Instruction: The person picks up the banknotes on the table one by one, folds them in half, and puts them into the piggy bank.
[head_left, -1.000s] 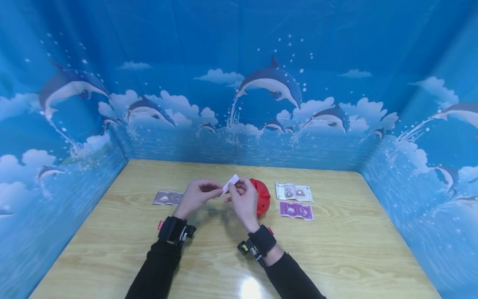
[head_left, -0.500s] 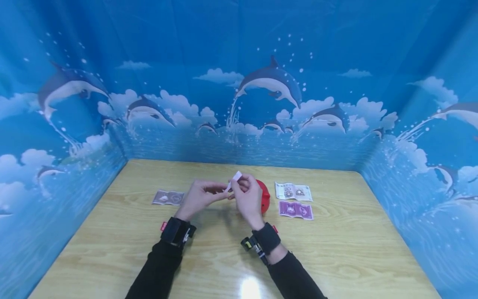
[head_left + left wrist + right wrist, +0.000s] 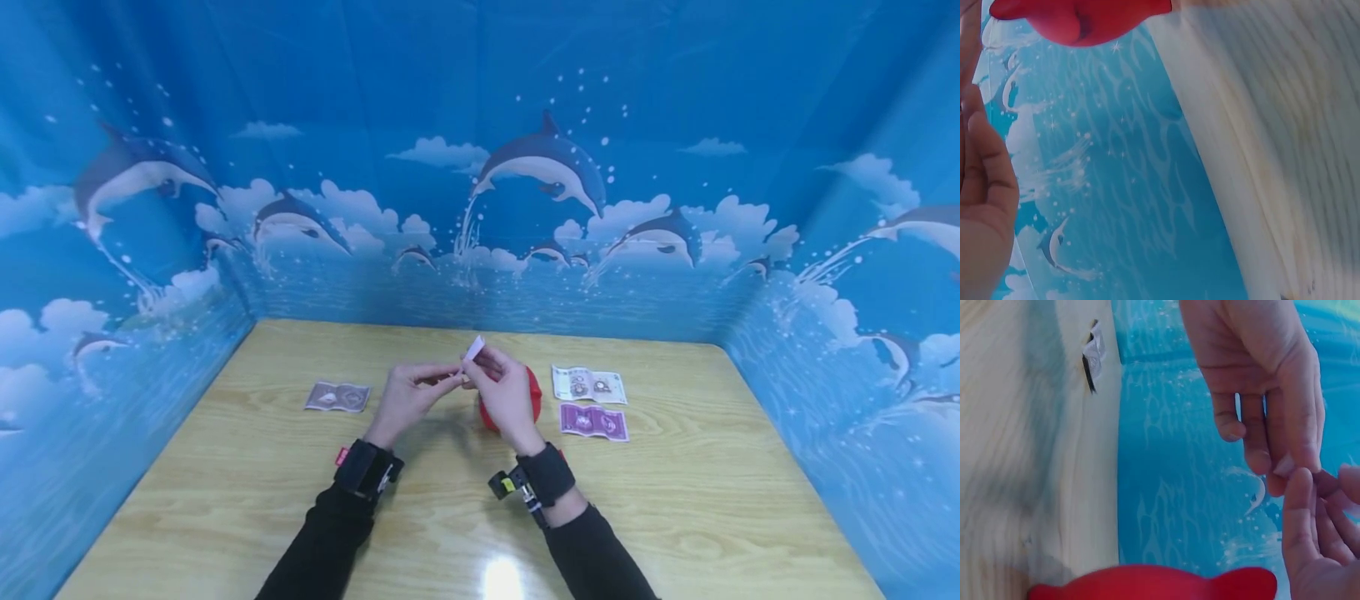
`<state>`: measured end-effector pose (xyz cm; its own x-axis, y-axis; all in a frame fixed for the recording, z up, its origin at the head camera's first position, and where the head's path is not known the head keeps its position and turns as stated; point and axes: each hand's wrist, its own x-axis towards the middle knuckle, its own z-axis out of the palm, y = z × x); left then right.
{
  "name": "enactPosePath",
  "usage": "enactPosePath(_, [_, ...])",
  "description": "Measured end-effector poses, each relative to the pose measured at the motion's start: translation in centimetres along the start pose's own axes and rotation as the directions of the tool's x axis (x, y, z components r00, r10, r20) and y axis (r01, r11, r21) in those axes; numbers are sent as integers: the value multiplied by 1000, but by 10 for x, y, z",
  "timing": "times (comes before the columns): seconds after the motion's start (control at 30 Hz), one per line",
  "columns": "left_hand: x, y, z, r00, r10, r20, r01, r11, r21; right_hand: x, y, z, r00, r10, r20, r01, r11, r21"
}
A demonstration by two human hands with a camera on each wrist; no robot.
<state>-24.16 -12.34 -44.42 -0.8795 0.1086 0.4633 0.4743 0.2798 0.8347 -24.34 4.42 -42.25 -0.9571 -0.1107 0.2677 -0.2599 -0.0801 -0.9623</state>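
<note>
In the head view, a folded pale banknote (image 3: 474, 347) is raised above the table between both hands. My left hand (image 3: 405, 402) pinches its lower end with thumb and fingers. The right hand (image 3: 508, 402) pinches the note higher up, thumb towards the camera. Just behind the right hand stands a round red piggy bank (image 3: 535, 393), partly covered by it. The right wrist view shows the fingertips of both hands meeting at the small folded note (image 3: 1285, 465), with the piggy bank (image 3: 1154, 582) at the bottom edge. The left wrist view catches only part of my left hand (image 3: 988, 206).
A grey-brown banknote (image 3: 337, 397) lies flat on the wooden table (image 3: 675, 500) to the left. On the right lie a whitish banknote (image 3: 589, 385) and a purple banknote (image 3: 595, 422). A blue dolphin-print curtain (image 3: 360, 283) surrounds the table's back and sides.
Both hands have shifted slightly right with the banknote, which now stands more upright and shows less of itself. More of the grey-brown banknote is uncovered. The piggy bank and the table notes stay put.
</note>
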Motion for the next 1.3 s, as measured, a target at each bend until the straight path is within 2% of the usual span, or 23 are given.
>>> enactPosePath(0.13, [-1, 1, 8, 1000, 17, -13, -18, 1000, -22, 3, -2, -7, 999, 44, 10, -44, 999, -6])
enactPosePath(0.43, [1, 5, 28, 998, 42, -48, -44, 999, -26, 7, -12, -32, 995, 74, 66, -69, 995, -77])
enactPosePath(0.63, [3, 12, 39, 996, 67, -64, -68, 998, -14, 10, -17, -43, 990, 91, 109, -87, 995, -43])
enactPosePath(1.0, [13, 18, 52, 997, 25, -69, -23, 999, 34, 14, -17, -52, 996, 86, 34, -84, 995, -51])
enactPosePath(1.3, [19, 21, 58, 998, 18, -67, -15, 999, 33, 16, -17, -58, 994, 109, 9, -108, 991, -80])
